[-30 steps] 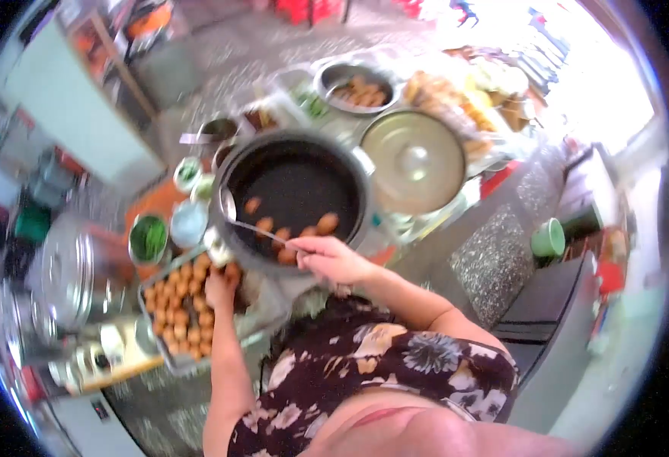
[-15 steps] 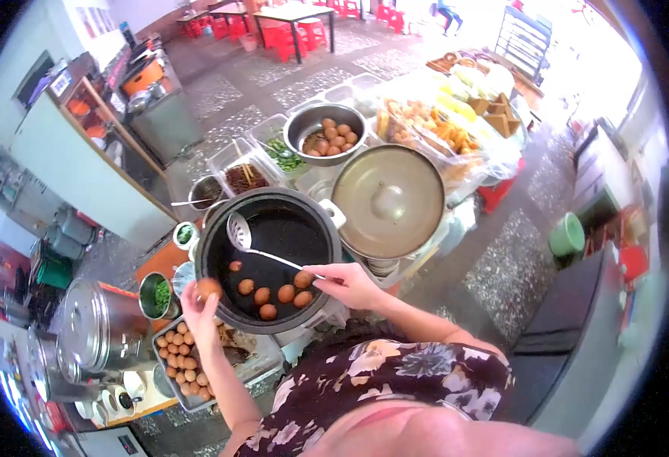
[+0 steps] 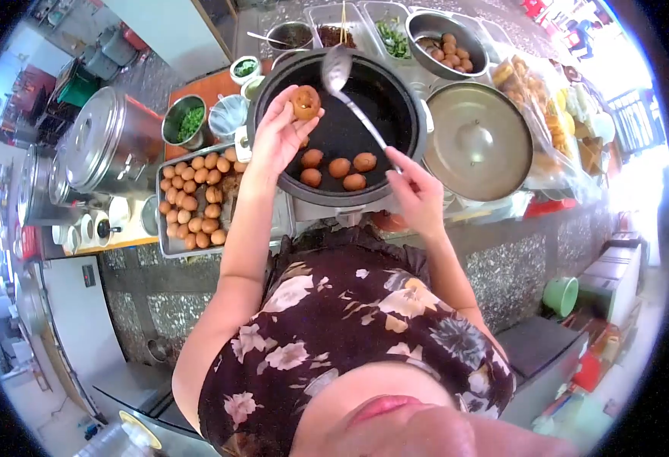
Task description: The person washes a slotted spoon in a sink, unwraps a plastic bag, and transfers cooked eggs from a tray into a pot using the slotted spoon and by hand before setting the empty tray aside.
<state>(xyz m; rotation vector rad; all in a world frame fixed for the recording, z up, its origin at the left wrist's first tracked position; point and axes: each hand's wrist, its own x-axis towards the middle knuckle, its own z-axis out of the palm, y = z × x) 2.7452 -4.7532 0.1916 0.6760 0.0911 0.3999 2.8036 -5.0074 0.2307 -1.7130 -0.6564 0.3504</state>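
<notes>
Above the left rim of a black pot (image 3: 384,196), my left hand (image 3: 276,141) grips a brown egg (image 3: 305,103) with cracked-looking, darker marks. My right hand (image 3: 417,190) is closed around the handle of a slotted ladle (image 3: 337,70), near the pot's right front rim. The ladle's bowl hangs over the far side of the pot. Several brown eggs (image 3: 340,167) lie in dark liquid at the pot's near side. To the left, a metal tray (image 3: 264,228) holds many more brown eggs (image 3: 190,194), close to my left forearm.
A round metal lid (image 3: 478,141) lies right of the pot. Behind stand a steel bowl of eggs (image 3: 449,46) and tubs of chopped food (image 3: 392,36). At left are a pot of chopped greens (image 3: 186,122) and tall steel pots (image 3: 113,141). Bagged fried food (image 3: 529,87) sits at far right.
The view has swung down and the pot sits higher in it. My left hand has brought its egg from beside the pot to over the rim. My right hand still holds the ladle.
</notes>
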